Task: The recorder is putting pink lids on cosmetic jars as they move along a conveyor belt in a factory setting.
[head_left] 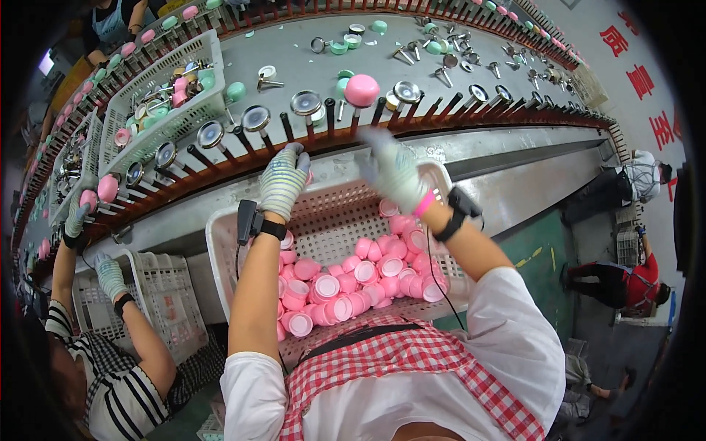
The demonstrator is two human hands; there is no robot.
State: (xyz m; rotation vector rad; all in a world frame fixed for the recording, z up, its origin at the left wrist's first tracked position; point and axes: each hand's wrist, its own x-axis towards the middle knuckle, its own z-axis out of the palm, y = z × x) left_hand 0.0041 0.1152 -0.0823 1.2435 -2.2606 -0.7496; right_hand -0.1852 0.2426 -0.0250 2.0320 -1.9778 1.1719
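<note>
Pink caps (365, 272), heaped in a pale basket (334, 234).
Left glove (283, 184) at the brown rail (327, 141), fingers curled; right glove (396, 175) blurred below a mounted pink cap (362, 90); I cannot tell either grip. Red wall lettering (638, 81), metal table (283, 48), green floor (533, 261).

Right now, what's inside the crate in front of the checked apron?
The crate holds a heap of pink rounded pieces, some showing paler round faces. Its holed floor partly shows beyond them. Whatever lies under the heap is covered; the checked apron hides the near edge.
</note>
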